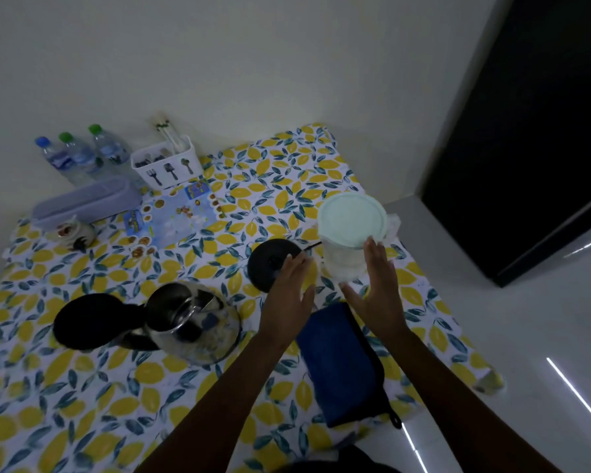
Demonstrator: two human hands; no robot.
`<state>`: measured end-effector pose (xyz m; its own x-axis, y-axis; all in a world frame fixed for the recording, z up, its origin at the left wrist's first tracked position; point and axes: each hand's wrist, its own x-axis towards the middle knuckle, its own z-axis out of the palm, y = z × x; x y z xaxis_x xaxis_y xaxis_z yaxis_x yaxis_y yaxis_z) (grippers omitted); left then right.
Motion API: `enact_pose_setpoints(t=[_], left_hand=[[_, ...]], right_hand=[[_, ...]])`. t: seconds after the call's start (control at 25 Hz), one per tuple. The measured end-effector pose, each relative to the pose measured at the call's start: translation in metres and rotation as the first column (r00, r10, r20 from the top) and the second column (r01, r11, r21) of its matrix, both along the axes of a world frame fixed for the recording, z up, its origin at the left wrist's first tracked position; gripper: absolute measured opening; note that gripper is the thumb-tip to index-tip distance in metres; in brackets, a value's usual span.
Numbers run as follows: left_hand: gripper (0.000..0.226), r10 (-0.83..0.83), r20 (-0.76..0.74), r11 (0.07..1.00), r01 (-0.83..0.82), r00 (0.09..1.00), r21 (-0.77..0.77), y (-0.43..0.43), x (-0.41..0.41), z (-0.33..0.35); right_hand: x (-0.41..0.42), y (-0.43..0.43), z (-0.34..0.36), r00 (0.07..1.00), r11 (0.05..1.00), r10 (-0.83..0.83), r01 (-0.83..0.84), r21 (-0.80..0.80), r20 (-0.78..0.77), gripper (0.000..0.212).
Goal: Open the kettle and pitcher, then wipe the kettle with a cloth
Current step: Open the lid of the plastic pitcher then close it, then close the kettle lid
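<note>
Pitcher (350, 238) | lidded | between left hand (289, 295), right hand (377, 290)

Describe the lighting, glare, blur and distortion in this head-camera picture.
Head view: dim, greenish light overall; bright streaks of glare on the glossy floor at right; the wide lens bends the table edges and wall corner; both hands, left and right, are slightly motion-blurred near the pitcher; the steel kettle shows soft reflections; the bottles look soft.

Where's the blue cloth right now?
In the head view, the folded blue cloth lies on the lemon-print tablecloth, right of the steel kettle, below the open hands, near the table's right edge.
</note>
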<state>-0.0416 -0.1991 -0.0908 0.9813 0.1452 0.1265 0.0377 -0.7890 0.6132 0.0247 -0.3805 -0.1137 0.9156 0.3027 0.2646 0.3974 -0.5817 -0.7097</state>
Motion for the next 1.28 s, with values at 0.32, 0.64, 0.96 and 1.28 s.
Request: enact_pose_setpoints(t=[0.32,0.64,0.96,1.28], left_hand=[[0.042,0.175,0.136,0.977,-0.189,0.975,0.094,0.098,-0.115,0.014],[0.049,0.436,0.345,0.846,-0.51,0.831,0.157,0.197,-0.19,0.042],[0.069,0.462,0.139,0.88,-0.434,0.876,-0.192,0.212,-0.189,0.062],[0.054,0.048,-0.055,0.964,-0.032,0.997,0.262,0.195,-0.142,0.045]], right_hand=[[-0.084,0.118,0.002,0.946,0.943,0.318,-0.322,-0.088,-0.057,0.098],[-0.118,0.206,0.01,0.915,0.886,0.38,-0.403,-0.229,-0.136,0.108],[-0.116,0.222,0.025,0.904,0.927,0.298,-0.35,-0.133,-0.306,0.107],[-0.117,0.221,0.024,0.909,0.937,0.305,-0.339,-0.08,-0.285,0.098]])
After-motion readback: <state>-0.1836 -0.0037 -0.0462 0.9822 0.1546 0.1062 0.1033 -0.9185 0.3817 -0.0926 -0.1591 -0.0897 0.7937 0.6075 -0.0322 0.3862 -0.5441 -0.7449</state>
